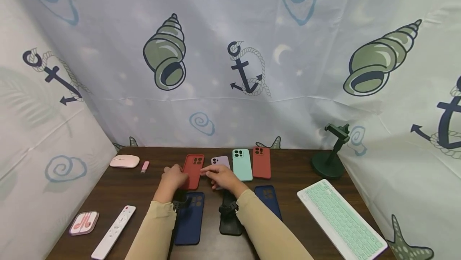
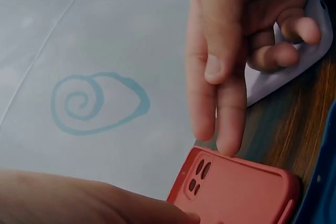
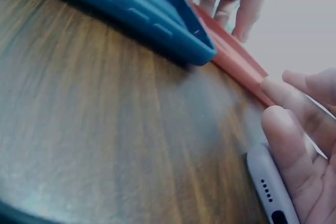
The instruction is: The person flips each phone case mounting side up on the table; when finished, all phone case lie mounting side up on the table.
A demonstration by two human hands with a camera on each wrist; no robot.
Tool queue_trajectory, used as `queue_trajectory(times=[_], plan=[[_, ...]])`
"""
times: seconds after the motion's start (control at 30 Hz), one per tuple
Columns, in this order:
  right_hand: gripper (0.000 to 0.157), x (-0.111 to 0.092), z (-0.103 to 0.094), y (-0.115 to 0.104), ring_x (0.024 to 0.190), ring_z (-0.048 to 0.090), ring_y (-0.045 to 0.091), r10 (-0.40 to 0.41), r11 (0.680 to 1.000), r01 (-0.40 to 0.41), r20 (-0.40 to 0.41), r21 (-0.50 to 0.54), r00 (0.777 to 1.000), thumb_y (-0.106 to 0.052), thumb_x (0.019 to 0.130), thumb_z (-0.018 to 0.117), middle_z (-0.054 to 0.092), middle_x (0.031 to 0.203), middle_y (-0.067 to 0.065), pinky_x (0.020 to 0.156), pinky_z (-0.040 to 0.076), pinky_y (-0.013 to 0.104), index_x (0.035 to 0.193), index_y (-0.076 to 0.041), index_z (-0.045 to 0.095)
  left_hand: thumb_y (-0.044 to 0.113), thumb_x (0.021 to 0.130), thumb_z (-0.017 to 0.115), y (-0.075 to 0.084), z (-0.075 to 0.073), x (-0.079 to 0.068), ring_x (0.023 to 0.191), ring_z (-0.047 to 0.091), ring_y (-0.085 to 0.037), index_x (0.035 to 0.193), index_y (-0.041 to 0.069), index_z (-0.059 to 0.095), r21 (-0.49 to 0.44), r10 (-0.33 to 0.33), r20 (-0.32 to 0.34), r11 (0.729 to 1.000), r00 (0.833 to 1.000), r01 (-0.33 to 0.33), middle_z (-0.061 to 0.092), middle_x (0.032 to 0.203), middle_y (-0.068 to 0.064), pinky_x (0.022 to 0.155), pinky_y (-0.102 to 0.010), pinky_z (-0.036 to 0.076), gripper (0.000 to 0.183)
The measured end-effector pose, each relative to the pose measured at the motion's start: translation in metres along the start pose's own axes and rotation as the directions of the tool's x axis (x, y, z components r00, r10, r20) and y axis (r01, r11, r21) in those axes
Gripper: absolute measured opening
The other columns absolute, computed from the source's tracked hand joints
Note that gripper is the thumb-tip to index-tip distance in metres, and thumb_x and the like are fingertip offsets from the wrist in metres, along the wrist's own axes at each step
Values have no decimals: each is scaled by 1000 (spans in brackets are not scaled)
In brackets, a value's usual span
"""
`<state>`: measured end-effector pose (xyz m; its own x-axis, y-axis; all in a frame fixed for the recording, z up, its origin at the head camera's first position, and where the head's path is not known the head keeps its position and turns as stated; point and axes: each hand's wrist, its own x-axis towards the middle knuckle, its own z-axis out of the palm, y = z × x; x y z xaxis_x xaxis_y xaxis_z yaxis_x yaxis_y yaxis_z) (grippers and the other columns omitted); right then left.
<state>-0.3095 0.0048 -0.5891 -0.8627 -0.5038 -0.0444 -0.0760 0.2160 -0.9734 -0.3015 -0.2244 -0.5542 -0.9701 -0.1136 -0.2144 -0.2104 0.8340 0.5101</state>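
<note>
A red phone case point(image 1: 195, 169) lies hollow side up between the hands, its camera cut-out at the far end. My left hand point(image 1: 174, 177) is at its left edge, and in the left wrist view a left fingertip point(image 2: 191, 217) overlaps the inside of the case. From the other side, my right hand point(image 1: 224, 177) reaches over a lavender phone point(image 3: 269, 187), index finger extended to the case's right edge. Right index and middle fingers look straight in the left wrist view. A blue phone case point(image 1: 189, 220) lies just below the red one, under the left wrist.
Right of the hands lie a mint phone case point(image 1: 242, 166), another red case point(image 1: 261, 164) and another blue case point(image 1: 269, 201). A black phone point(image 1: 230, 225) lies below the right wrist. Around them are a mouse point(image 1: 124, 161), a remote point(image 1: 114, 232), a keyboard point(image 1: 342, 220) and a green stand point(image 1: 329, 164).
</note>
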Motion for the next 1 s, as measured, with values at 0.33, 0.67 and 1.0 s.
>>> queue_trajectory(times=[0.33,0.67,1.0], plan=[[28,-6,-14,-22,97,61,56,-82,964,100,-82,245,993,-26,107,53,68,123,25,67,59,53,129,-19,69,19,95,60,27,3,-12,97,58,-43,128,-2,59,-57,182,-231,978,956,-200,52,120,-30,79,-53,50,39],[28,-27,-33,-41,81,68,37,116,979,-60,-288,196,951,-24,105,54,69,109,24,61,59,42,120,-6,70,11,92,66,61,16,-22,89,60,-24,111,7,70,-131,394,-300,885,869,-447,60,104,-12,79,-41,51,20],[41,-59,-47,-30,76,68,25,262,965,-252,-278,70,924,-33,104,54,67,113,21,54,53,29,127,-1,64,11,92,67,75,34,-32,80,55,-19,113,10,70,-145,450,-178,867,875,-476,59,100,-13,71,-35,48,21]])
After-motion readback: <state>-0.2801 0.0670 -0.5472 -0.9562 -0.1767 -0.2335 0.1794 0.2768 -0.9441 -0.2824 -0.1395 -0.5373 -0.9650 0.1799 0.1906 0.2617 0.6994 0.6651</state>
